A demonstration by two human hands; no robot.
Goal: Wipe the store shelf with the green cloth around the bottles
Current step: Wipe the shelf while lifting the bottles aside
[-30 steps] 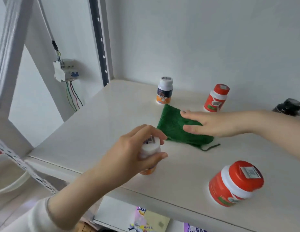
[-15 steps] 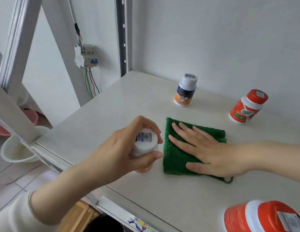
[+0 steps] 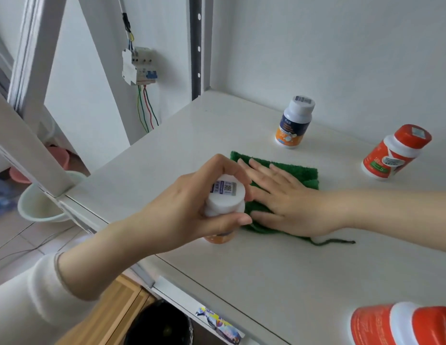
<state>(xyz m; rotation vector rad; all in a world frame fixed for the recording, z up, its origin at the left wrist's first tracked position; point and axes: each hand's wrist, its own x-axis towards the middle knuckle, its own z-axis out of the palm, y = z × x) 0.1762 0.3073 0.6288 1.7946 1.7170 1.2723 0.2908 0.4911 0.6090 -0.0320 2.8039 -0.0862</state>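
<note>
Across your shelf (image 3: 192, 135) the green cloth (image 3: 299, 171) has slid forward, now mid-shelf and up against the white-capped bottle (image 3: 225, 195). Your right hand (image 3: 291, 202) presses it flat, fingers straight and spread. Your left hand (image 3: 192, 210) curls round that bottle's cap, so its spot looks next for wiping.

Left hand (image 3: 192, 207) wraps the small bottle (image 3: 225, 195), so most of its body is hidden; only the white cap & an orange bit at the btm show. Can't tell if it touches the shelf (image 3: 266, 270). Cap sticker print too small to read. Green cloth (image 3: 299, 170): middle covered by the flat right hand (image 3: 291, 202), near-left part behind the small bottle & left hand. Big red bottle (image 3: 391, 324) cut off by btm & right edges, blurred. Label text on the blue-and-orange bottle (image 3: 292, 123) & red-capped bottle (image 3: 393, 153) unreadable. Basin (image 3: 37, 207) partly behind the shelf post (image 3: 25, 145), blurry
</note>
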